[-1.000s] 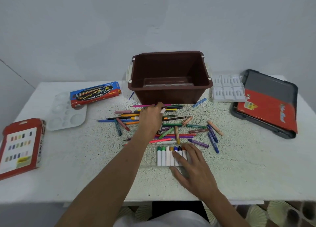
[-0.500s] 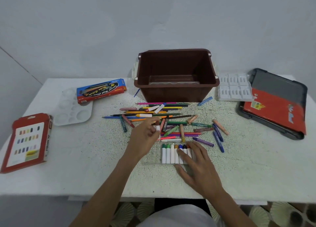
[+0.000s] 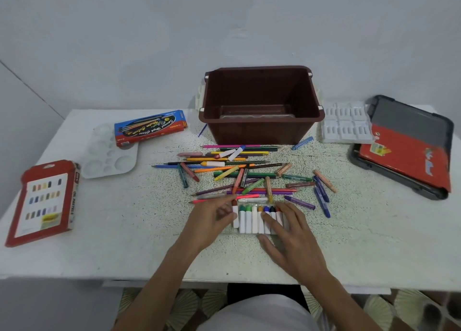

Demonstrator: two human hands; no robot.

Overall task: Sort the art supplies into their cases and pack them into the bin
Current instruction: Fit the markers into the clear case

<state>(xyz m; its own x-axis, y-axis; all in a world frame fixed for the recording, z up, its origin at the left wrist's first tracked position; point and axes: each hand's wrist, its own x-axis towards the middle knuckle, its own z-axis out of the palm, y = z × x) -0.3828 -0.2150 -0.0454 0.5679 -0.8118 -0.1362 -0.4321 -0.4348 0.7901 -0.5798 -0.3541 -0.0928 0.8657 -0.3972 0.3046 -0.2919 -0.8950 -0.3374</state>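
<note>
**Crayons go back in their case on the white surface [image 3: 374, 243], one at a time.**
The brown bin [image 3: 262, 133] waits at the back, behind the loose pencils and crayons [image 3: 239, 171]. My right hand [image 3: 294, 243] lies flat, fingers spread over the crayon row [image 3: 252, 221] to steady the clear case [image 3: 228, 233]. My left hand [image 3: 209, 223] pinches a white-wrapped crayon [image 3: 235, 217] at the row's left end.
</note>
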